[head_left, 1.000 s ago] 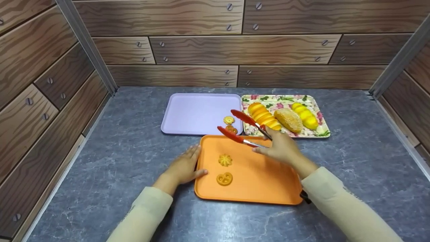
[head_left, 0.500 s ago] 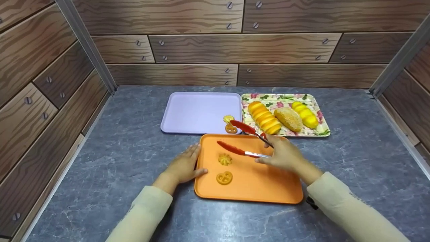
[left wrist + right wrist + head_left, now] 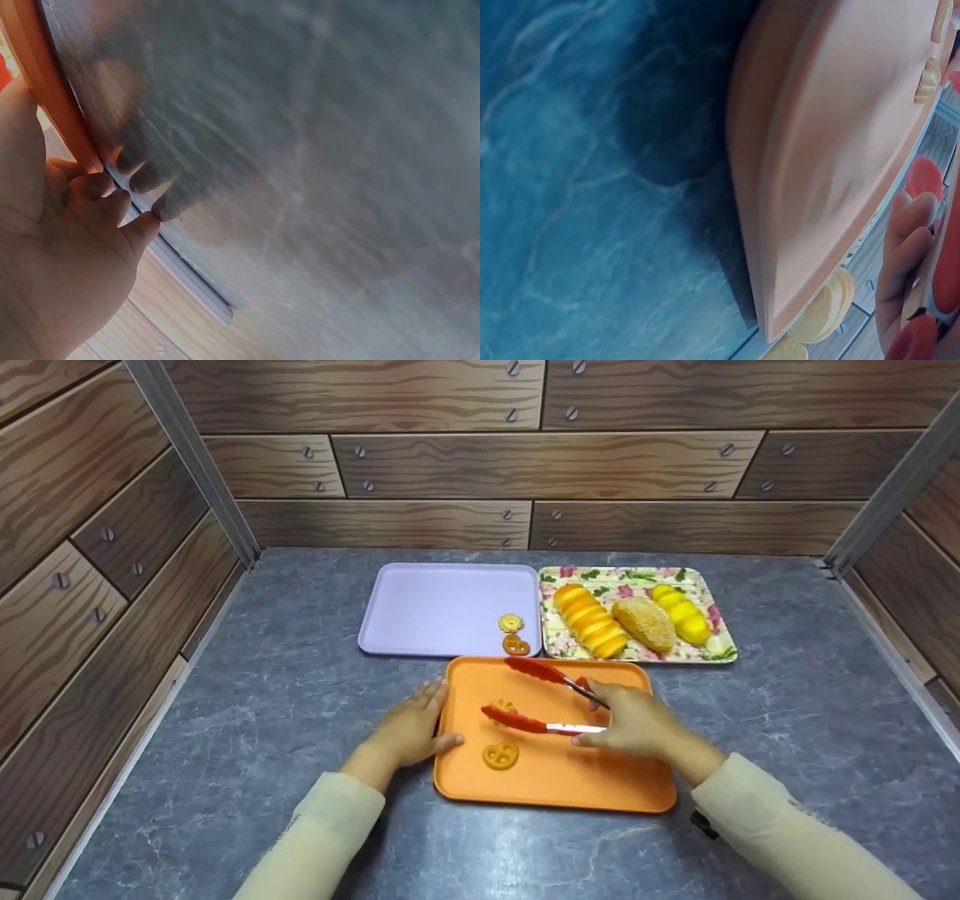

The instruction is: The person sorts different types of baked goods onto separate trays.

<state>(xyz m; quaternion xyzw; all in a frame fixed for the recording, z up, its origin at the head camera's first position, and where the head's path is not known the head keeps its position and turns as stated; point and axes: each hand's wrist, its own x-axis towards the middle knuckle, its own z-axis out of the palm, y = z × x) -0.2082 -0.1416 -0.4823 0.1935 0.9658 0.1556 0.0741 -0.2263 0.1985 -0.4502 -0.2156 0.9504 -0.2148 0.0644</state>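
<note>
My right hand (image 3: 630, 720) holds red-tipped tongs (image 3: 555, 727) over an orange tray (image 3: 585, 780). The tongs' arms are spread apart, with nothing gripped between them. Their nearer tip overlaps a flower-shaped cookie (image 3: 504, 705) in the head view, hiding part of it. A pretzel-shaped cookie (image 3: 500, 755) lies on the tray just in front of it. At the tray's left edge rests my left hand (image 3: 409, 727), fingers lying along the outside and thumb over the rim. The left wrist view shows these fingers (image 3: 142, 229) down on the table by the orange rim.
Behind the orange tray stands a lilac tray (image 3: 435, 607) with a round cookie (image 3: 511, 622) and a brown pretzel (image 3: 515, 644) in its near right corner. Beside it, a floral tray (image 3: 716, 652) bears three breads (image 3: 643, 625). Wood-patterned walls (image 3: 435, 469) enclose the table.
My right hand has brought the spread tongs down toward me, from over the lilac tray's near corner to the flower-shaped cookie. My left hand stays at the orange tray's edge.
</note>
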